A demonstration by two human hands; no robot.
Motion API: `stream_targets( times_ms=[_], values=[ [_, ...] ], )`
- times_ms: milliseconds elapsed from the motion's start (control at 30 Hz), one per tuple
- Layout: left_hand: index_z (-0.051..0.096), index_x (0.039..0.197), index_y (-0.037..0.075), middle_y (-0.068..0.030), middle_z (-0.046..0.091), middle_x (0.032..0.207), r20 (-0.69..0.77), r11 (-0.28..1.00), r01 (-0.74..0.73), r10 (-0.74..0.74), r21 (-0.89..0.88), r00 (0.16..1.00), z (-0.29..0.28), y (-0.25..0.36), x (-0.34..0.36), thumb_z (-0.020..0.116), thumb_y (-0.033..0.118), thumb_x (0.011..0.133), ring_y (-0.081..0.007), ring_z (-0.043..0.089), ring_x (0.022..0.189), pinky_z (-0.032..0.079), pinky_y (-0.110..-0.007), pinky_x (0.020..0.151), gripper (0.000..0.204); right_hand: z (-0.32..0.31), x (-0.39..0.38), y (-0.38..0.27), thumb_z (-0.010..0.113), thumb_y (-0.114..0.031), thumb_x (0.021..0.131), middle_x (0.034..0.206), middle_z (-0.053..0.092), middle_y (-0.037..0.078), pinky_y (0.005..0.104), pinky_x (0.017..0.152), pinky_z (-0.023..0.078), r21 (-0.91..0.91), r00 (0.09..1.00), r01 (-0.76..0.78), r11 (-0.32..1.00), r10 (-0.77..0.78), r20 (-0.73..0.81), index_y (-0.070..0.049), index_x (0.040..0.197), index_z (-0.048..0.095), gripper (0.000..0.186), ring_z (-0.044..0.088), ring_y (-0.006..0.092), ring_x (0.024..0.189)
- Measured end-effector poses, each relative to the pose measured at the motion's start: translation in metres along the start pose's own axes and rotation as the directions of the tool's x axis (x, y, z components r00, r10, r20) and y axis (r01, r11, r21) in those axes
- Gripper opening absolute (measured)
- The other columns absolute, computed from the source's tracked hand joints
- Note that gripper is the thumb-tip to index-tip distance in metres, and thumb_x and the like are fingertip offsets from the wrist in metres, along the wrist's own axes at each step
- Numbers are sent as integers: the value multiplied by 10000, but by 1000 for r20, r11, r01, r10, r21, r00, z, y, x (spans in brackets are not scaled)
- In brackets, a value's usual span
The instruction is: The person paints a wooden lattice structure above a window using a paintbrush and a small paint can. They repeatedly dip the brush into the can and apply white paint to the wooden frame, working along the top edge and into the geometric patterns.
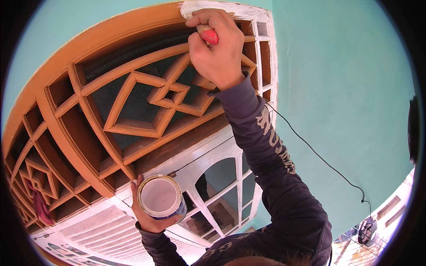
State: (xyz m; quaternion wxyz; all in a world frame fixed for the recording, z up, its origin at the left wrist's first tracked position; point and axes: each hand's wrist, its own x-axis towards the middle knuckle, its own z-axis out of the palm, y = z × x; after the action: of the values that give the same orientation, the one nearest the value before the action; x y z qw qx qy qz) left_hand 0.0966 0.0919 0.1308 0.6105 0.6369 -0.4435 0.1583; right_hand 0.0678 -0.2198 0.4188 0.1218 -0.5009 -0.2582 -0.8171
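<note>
My right hand point(216, 53) is raised to the top of an orange-brown wooden lattice frame point(129, 94), closed round a paintbrush with a red handle point(210, 35); its bristles are hidden behind my fingers. Fresh white paint point(193, 9) coats the frame's top edge beside that hand, and the right upright is largely white. Low in the middle, my left hand point(146, 215) grips a round tin can point(160, 195) with pale paint inside and a rim smeared yellowish.
Below the lattice are white louvered shutters point(95, 221) and a glazed white window point(222, 207). A pink cloth point(42, 206) hangs at left. A black cable point(315, 150) runs down the turquoise wall point(337, 88) toward a dark object point(364, 231) at lower right.
</note>
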Motion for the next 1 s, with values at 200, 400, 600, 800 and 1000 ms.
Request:
stream_targets(
  times_ms=[200, 400, 600, 800, 1000],
  values=[
    [74, 1577, -65, -290, 305, 1594, -2, 999, 21, -21, -36, 1000, 2, 5, 1, 1014, 434, 485, -346, 517, 1348, 441, -461, 1112, 1525, 0, 2, -4, 593, 36, 675, 893, 634, 132, 438, 767, 505, 37, 1000, -1, 999, 1, 21, -57, 850, 638, 203, 597, 373, 863],
    [71, 1576, -68, -289, 299, 1598, 13, 999, 39, -39, -14, 999, -1, 4, 1, 1013, 441, 486, -346, 512, 1354, 437, -458, 1116, 1528, 1, 4, -9, 583, 41, 668, 887, 635, 135, 433, 754, 509, 66, 999, -14, 998, 12, 38, -56, 838, 636, 203, 598, 371, 851],
    [72, 1576, -69, -289, 291, 1602, -4, 1000, 29, -29, -11, 1000, -1, 2, 0, 1014, 445, 464, -346, 504, 1362, 426, -461, 1123, 1546, 2, 6, -8, 584, 40, 666, 874, 638, 129, 423, 740, 513, 79, 1000, 12, 997, -14, 28, -59, 830, 636, 198, 604, 363, 826],
    [73, 1577, -66, -291, 287, 1603, -18, 998, 43, -44, -43, 999, 1, 3, -1, 1016, 434, 451, -347, 496, 1369, 421, -463, 1127, 1552, 5, 6, -8, 582, 36, 668, 871, 639, 125, 413, 736, 514, 101, 1000, 25, 995, -27, 16, -60, 825, 641, 192, 607, 354, 821],
    [70, 1580, -60, -290, 279, 1606, 15, 1000, 30, -30, 2, 999, -2, 2, 1, 1018, 432, 454, -350, 498, 1367, 430, -463, 1120, 1551, 5, 6, -8, 586, 35, 664, 877, 645, 127, 404, 736, 518, 130, 1000, 4, 991, -7, 26, -56, 818, 648, 189, 613, 348, 815]
  ],
)
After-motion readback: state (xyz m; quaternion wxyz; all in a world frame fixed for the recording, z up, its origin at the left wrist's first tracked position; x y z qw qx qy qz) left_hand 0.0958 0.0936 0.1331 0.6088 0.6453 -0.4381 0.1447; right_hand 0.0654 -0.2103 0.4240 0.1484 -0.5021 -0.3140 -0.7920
